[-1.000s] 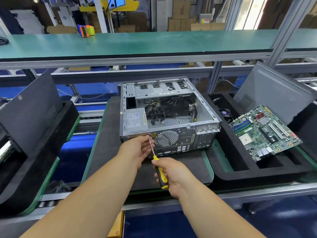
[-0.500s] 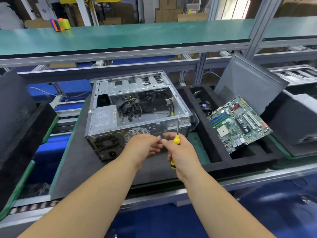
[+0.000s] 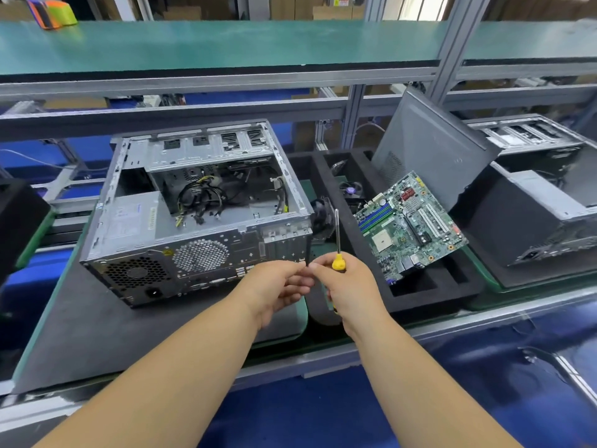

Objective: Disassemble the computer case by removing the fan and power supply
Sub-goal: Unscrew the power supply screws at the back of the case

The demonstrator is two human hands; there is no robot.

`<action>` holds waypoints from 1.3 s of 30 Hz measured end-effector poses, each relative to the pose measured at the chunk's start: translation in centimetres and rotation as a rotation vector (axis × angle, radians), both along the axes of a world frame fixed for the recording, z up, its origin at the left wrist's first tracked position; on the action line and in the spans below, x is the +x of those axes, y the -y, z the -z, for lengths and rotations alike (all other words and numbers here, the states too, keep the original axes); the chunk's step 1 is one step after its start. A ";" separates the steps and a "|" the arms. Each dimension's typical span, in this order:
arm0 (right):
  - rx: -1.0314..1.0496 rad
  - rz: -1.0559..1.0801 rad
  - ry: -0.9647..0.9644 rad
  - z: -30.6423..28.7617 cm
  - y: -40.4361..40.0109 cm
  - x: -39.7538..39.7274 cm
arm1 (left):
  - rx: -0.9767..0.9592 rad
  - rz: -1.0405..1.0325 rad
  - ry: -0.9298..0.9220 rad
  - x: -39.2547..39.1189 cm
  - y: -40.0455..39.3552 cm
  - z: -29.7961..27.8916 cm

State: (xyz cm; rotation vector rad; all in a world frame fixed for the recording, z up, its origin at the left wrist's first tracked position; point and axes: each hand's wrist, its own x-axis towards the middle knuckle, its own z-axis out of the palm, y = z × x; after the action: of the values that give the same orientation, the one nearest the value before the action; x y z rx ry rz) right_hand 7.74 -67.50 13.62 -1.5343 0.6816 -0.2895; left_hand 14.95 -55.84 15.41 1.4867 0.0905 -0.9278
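Nearest the viewer, two bare forearms reach forward and meet over the front edge of the counter (image 3: 97, 321). The right hand (image 3: 352, 286) is wrapped around a yellow-handled screwdriver (image 3: 338, 260), held upright with its metal shaft pointing straight up and the tip above the fingers. The left hand (image 3: 277, 286) touches the right at the fingertips, its thumb and forefinger pinched narrowly together; whether a small screw sits between them is too small to tell. Just beyond and to the left of both hands lies the computer case (image 3: 200, 215), on its side with the open face up and the rear panel turned toward the person. Its long axis runs left to right across the counter. On that rear panel, the round fan grille (image 3: 200, 255) is just left of the left fingers, which are the nearer ones to it. The power supply (image 3: 129, 221) fills the case's far-left corner, farther left still. To the right of the right hand, a motherboard (image 3: 410, 224) leans in a black foam tray (image 3: 420, 295).
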 end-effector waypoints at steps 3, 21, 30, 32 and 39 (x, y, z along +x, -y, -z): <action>-0.069 0.099 -0.093 1.1 2.0 0.9 | 0.077 0.003 0.066 0.0 0.8 0.3; 0.118 0.022 0.014 -1.1 -0.4 2.6 | -0.057 -0.057 0.602 1.8 -3.1 -3.3; -0.035 -0.200 -0.026 -4.2 -7.3 5.2 | 0.173 -0.126 0.920 4.8 -11.5 -4.9; -0.108 -0.230 -0.029 -4.8 -8.3 6.3 | 0.317 -0.158 1.006 6.1 -14.4 -4.8; -0.569 -0.324 -0.029 -5.7 -11.8 10.4 | 0.767 -0.056 1.090 10.1 -21.9 -3.7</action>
State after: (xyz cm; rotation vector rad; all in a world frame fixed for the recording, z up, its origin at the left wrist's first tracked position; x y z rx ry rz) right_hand 18.15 -55.72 19.29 -2.1642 0.3725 -0.2246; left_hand 25.07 -33.97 19.07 2.5038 -0.3454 0.1079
